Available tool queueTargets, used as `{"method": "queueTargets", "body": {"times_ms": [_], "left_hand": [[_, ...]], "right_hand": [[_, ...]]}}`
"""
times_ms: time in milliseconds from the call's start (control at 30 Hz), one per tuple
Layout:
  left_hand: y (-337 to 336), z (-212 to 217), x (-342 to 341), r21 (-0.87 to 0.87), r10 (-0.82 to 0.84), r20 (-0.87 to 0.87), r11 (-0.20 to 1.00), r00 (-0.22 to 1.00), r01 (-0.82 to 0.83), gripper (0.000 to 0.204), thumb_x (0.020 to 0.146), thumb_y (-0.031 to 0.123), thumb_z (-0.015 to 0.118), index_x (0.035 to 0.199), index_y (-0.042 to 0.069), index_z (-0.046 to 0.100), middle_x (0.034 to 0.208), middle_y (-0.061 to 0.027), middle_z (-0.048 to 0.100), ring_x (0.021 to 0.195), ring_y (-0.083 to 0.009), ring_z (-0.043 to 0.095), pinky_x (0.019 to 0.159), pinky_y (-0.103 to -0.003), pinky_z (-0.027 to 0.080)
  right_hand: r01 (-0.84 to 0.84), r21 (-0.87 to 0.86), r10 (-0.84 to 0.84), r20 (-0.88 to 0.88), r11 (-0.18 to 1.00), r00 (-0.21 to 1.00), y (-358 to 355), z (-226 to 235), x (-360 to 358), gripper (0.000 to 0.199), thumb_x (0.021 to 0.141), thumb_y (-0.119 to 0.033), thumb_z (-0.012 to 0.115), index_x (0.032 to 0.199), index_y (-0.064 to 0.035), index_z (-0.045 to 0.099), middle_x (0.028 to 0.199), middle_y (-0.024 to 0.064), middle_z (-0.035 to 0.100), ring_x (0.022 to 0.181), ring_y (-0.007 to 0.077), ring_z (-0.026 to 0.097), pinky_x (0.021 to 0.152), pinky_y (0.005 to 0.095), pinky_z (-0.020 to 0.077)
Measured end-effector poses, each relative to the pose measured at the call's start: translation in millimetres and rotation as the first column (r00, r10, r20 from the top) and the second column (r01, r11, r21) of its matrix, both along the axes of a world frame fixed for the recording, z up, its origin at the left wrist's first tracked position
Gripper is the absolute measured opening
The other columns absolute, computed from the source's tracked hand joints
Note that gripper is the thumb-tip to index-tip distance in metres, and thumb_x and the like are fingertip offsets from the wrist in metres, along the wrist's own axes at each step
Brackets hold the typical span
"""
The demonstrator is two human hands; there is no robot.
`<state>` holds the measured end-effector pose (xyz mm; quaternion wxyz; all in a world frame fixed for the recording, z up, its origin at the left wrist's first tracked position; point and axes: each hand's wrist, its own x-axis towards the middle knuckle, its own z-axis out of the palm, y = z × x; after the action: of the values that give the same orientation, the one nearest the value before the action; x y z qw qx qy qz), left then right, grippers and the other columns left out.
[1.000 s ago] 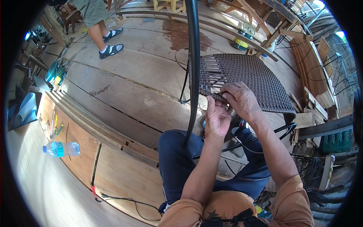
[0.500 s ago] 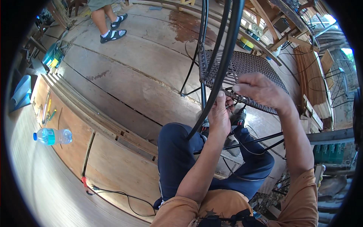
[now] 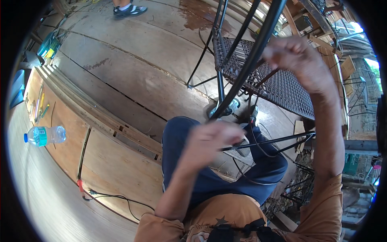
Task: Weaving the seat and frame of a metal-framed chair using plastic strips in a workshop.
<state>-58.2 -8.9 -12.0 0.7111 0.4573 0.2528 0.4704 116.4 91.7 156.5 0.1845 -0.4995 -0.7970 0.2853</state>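
A dark brown woven seat on a black metal frame stands tilted before my knees. My right hand is raised above the seat's upper side, fingers curled and partly blurred. A brown weaving strand runs taut from those fingers down to the seat's near edge. Away from the weave, over my thigh, is my left hand. Motion smears its fingers, so their grip does not show. A thin dark strand hangs from the seat's edge and loops down by my shin.
To my left a wooden bench bears a clear water bottle, several pens or slim tools and a black cable. A green bucket stands beyond it. Another person's shoe is on the floor ahead. Stacked wood lies at right.
My right hand has risen from the seat's edge, drawing the strand up. My left hand has come off the edge, down and left. The other person has moved farther out of view.
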Motion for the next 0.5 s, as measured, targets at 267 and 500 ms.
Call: {"method": "queueTargets", "body": {"times_ms": [267, 500], "left_hand": [[128.3, 33.5, -9.2, 0.186, -0.094, 0.174, 0.981, 0.980, 0.061, 0.039, 0.091, 0.021, 0.048, 0.122, -0.002, 0.046, 0.119, -0.0097, 0.052, 0.108, -0.0151, 0.049, 0.091, -0.028, 0.038], [107.4, 33.8, 10.5, 0.363, 0.183, 0.140, 0.905, 0.973, -0.222, 0.033, 0.087, 0.011, 0.056, 0.117, -0.001, 0.052, 0.120, -0.0118, 0.049, 0.094, -0.0154, 0.057, 0.082, -0.023, 0.046]], "right_hand": [[0.120, 0.025, -0.107, -0.299, 0.993, 0.948, 11.4, 54.8, -32.6, 0.030, 0.083, -0.032, 0.060, 0.065, -0.0086, 0.053, 0.060, -0.0007, 0.049, 0.054, 0.0100, 0.045, 0.058, 0.0243, 0.0368], [-0.896, 0.192, 0.216, -0.970, 0.401, -0.111, 73.8, 16.6, -7.8, 0.032, 0.086, -0.031, 0.057, 0.063, -0.0118, 0.046, 0.056, -0.0041, 0.034, 0.048, 0.0080, 0.029, 0.050, 0.0239, 0.0284]]}}
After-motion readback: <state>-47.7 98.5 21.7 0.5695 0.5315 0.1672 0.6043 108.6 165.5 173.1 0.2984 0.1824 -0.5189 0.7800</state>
